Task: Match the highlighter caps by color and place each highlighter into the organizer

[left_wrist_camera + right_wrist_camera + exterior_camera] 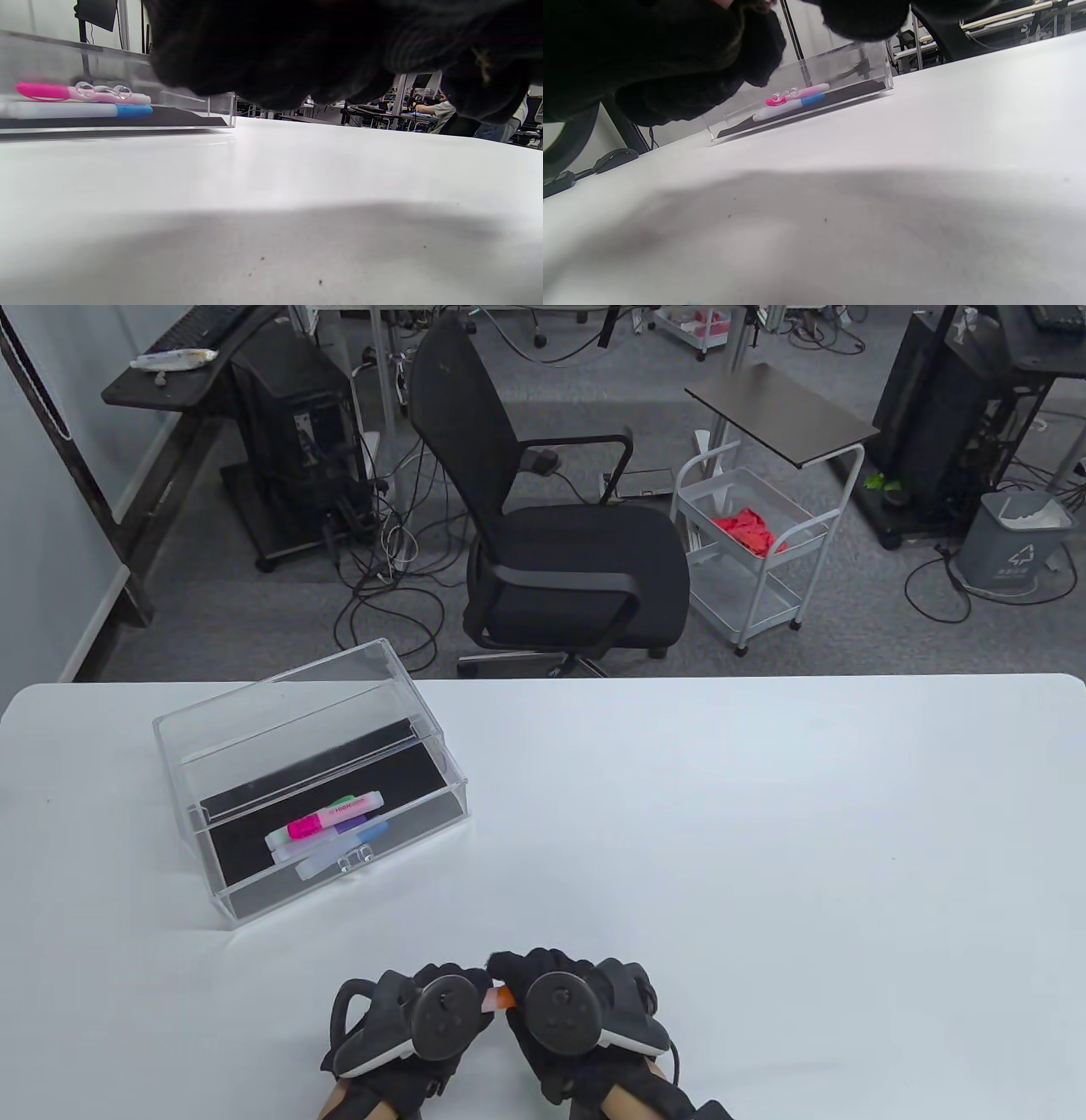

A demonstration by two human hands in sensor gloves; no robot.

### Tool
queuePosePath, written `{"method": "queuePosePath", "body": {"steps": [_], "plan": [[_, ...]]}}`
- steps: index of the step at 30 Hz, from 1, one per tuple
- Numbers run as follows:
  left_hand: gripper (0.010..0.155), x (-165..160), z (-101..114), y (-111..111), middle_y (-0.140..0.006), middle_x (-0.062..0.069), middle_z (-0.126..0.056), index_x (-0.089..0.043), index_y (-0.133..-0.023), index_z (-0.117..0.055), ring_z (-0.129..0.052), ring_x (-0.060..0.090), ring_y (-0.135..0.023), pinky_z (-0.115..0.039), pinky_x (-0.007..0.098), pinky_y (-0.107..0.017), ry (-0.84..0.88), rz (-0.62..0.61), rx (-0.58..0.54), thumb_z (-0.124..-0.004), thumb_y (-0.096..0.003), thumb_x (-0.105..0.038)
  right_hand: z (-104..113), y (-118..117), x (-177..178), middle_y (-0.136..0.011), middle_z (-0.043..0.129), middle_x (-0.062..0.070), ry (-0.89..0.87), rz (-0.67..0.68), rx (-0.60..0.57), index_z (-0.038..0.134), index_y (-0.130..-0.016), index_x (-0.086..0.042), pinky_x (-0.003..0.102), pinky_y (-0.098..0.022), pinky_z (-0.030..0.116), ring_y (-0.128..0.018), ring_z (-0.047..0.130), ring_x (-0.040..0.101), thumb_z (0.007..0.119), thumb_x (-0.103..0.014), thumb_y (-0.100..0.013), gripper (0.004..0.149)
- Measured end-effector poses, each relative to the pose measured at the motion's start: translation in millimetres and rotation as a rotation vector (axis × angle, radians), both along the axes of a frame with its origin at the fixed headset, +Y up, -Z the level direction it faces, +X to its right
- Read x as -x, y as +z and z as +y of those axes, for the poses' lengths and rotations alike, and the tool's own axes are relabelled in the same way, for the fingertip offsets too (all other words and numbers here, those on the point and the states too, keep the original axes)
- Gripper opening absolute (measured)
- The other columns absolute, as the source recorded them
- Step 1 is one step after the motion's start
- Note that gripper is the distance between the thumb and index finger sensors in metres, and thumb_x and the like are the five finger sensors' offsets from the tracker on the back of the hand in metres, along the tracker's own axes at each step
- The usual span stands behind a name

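At the table's near edge my left hand (445,988) and right hand (522,976) meet, fingers curled. Between them shows a short piece of an orange highlighter (492,1001). Its pale body is on the left hand's side and its orange cap (506,999) is at the right hand's fingers; the rest is hidden by the gloves. The clear organizer (254,899) stands open at the far left, holding pink (318,823), green, purple and blue-capped (365,838) highlighters. The wrist views show only dark gloved fingers (297,51) (670,55) above the table, with the organizer (220,110) (878,63) beyond.
White table (764,857) spreads wide to the right of the hands. A black office chair (560,560) and a white cart (755,560) stand past the far edge. People sit at desks in the background of the left wrist view.
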State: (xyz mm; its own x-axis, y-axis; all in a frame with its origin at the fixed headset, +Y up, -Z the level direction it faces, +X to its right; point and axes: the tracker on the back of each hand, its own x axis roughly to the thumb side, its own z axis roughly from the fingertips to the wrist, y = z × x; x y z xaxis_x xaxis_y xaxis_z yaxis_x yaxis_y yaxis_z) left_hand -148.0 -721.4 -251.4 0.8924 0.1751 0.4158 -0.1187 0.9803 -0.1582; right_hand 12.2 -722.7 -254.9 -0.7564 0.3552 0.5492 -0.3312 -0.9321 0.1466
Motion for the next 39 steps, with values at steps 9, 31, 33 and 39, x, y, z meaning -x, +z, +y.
{"method": "queuePosePath", "body": {"steps": [9, 31, 33, 39], "plan": [[0.049, 0.9, 0.2, 1.1, -0.062, -0.013, -0.085, -0.028, -0.091, -0.068, -0.096, 0.012, -0.04, -0.093, 0.027, -0.025, 0.041, -0.014, 0.005, -0.068, -0.0468, -0.049, 1.4, 2.7, -1.2, -0.077, 0.06, 0.005, -0.03, 0.032, 0.017, 0.029, -0.093, -0.026, 0.053, -0.051, 0.066, -0.064, 0.074, 0.024, 0.064, -0.026, -0.046, 0.059], [0.057, 21.8, 7.3, -22.1, -0.077, -0.013, -0.077, -0.032, -0.1, -0.056, -0.09, 0.015, -0.058, -0.088, 0.029, -0.041, -0.114, 0.192, -0.072, -0.065, -0.049, -0.055, -1.2, -12.7, -31.7, -0.113, 0.019, 0.007, 0.132, -0.307, 0.058, 0.022, -0.101, -0.032, 0.071, -0.071, 0.024, -0.107, 0.025, 0.038, 0.074, -0.044, -0.045, 0.077], [0.058, 24.0, 16.3, -28.8, -0.079, -0.013, -0.076, -0.032, -0.101, -0.054, -0.089, 0.015, -0.06, -0.088, 0.029, -0.043, -0.14, 0.209, -0.098, -0.064, -0.049, -0.055, -1.0, -13.4, -34.1, -0.114, 0.019, 0.006, 0.141, -0.32, 0.059, 0.023, -0.102, -0.032, 0.072, -0.071, 0.023, -0.107, 0.023, 0.038, 0.073, -0.045, -0.045, 0.077], [0.062, 52.2, 43.8, -64.5, -0.084, -0.011, -0.071, -0.032, -0.105, -0.048, -0.085, 0.017, -0.066, -0.085, 0.03, -0.049, -0.123, 0.307, -0.105, -0.062, -0.0491, -0.056, 2.8, -11.9, -42.2, -0.114, 0.014, 0.005, 0.19, -0.369, 0.051, 0.022, -0.102, -0.035, 0.072, -0.07, 0.017, -0.107, 0.014, 0.037, 0.07, -0.048, -0.044, 0.076]]}}
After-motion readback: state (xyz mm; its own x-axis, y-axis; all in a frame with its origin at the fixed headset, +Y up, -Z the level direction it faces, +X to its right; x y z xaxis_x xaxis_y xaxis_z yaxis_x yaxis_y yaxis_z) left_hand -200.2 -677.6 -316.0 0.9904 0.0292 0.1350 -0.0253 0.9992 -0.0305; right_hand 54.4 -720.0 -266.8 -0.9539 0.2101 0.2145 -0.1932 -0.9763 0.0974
